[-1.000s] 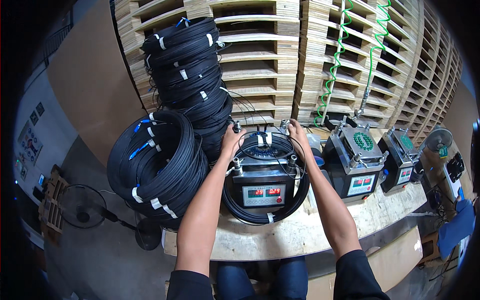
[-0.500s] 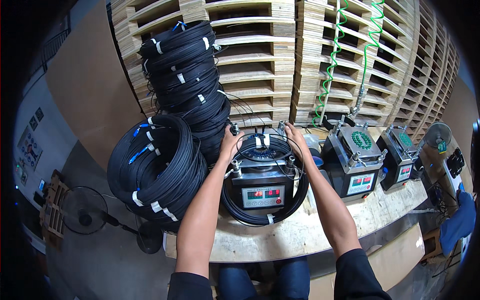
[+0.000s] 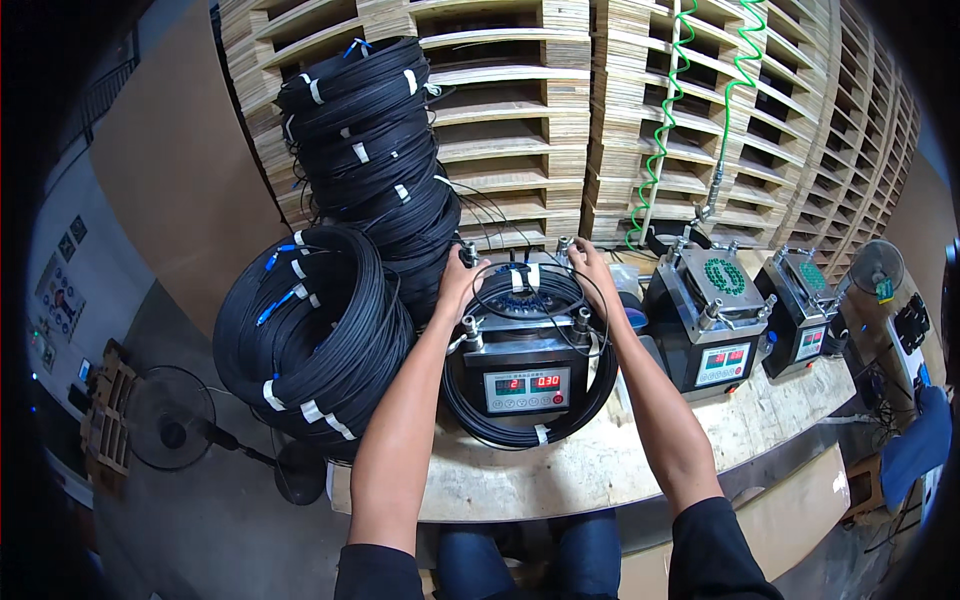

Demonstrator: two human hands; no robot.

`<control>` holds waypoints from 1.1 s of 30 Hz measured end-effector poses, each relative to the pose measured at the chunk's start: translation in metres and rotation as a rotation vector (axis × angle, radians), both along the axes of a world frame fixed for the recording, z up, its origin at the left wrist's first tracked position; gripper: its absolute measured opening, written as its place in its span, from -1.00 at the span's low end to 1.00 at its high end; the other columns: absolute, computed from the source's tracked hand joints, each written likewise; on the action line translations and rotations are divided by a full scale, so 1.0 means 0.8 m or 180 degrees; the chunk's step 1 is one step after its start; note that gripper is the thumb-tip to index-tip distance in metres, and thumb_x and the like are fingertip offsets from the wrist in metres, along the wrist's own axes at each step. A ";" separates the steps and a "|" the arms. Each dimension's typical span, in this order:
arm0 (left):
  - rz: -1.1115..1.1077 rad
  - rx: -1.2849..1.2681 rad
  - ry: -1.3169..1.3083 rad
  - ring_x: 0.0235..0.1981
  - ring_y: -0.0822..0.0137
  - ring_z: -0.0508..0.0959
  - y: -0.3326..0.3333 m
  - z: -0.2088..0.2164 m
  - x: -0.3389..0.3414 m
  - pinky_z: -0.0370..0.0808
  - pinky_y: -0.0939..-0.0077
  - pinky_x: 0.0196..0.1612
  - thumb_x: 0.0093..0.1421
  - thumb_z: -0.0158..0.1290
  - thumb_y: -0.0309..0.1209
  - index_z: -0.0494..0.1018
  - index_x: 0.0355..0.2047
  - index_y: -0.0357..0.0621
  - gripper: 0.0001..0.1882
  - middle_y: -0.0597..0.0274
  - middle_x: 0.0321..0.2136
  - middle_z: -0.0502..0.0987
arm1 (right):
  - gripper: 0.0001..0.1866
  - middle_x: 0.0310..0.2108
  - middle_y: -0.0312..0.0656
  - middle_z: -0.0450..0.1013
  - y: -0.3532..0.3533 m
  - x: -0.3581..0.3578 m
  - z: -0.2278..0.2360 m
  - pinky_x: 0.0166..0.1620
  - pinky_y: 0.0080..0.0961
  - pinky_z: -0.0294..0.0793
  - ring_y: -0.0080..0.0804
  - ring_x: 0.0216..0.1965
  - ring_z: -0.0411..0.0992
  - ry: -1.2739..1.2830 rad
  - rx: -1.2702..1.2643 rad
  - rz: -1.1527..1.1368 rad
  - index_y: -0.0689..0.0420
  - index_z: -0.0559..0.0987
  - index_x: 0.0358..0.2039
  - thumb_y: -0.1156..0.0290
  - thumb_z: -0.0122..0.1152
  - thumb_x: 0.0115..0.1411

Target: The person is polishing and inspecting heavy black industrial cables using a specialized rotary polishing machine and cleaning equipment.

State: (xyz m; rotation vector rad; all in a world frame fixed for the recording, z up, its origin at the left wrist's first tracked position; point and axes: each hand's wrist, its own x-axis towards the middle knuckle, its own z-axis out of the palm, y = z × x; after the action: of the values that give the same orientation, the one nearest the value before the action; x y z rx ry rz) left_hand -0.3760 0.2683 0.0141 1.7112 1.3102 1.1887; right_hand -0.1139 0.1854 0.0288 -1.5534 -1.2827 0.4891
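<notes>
- Head view: left hand (image 3: pixel 461 284) half-curls at the far-left metal post (image 3: pixel 470 254), right hand (image 3: pixel 592 272) at the far-right post (image 3: pixel 565 246); how firmly either grips cannot be told.
- Black machine (image 3: pixel 528 360) sits between the forearms (image 3: pixel 390 460) on the wooden table (image 3: pixel 450 490), black cable coil (image 3: pixel 502 435) looped around its near side.
- Even, matched pressure on both posts seems wise, keeping clear of loose cable strands.

On the machine's front control panel (image 3: pixel 527 389), the red digits have been changed: in the window toward nine o'clock, one lit digit is seen where two were shown. The view has been rotated slightly, the pallets (image 3: pixel 500 155) being carried from twelve toward eleven o'clock.
</notes>
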 end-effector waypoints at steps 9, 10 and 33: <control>-0.0104 -0.0652 0.0162 0.24 -0.02 0.37 -0.046 0.049 0.016 0.27 0.32 0.25 0.11 0.21 0.06 0.11 0.33 -0.33 -0.03 -0.29 0.20 0.34 | -0.51 0.09 0.21 0.44 0.011 0.024 -0.024 0.20 -0.24 0.34 0.10 0.17 0.39 -0.0226 0.0186 0.0091 0.17 0.40 0.22 0.13 -0.13 0.44; 0.0005 -0.0633 0.0207 0.22 -0.03 0.39 -0.047 0.049 0.014 0.29 0.32 0.24 0.10 0.21 0.06 0.13 0.32 -0.32 -0.04 -0.29 0.18 0.37 | -0.52 0.08 0.21 0.44 0.013 0.022 -0.025 0.19 -0.25 0.34 0.08 0.16 0.40 -0.0193 0.0274 0.0147 0.18 0.39 0.21 0.14 -0.13 0.43; 0.0115 -0.0624 0.0265 0.16 0.03 0.44 -0.039 0.040 0.006 0.33 0.40 0.19 0.12 0.20 0.07 0.14 0.34 -0.26 -0.06 -0.15 0.17 0.41 | -0.50 0.03 0.18 0.49 0.002 0.007 -0.011 0.12 -0.31 0.40 -0.02 0.09 0.47 -0.0038 0.0247 0.0182 0.22 0.36 0.22 0.14 -0.08 0.43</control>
State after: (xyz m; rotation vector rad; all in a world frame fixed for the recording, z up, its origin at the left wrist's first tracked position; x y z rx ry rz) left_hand -0.3708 0.2374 0.0462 1.6158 1.4623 0.9826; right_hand -0.1083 0.1868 0.0201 -1.4605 -1.3431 0.4616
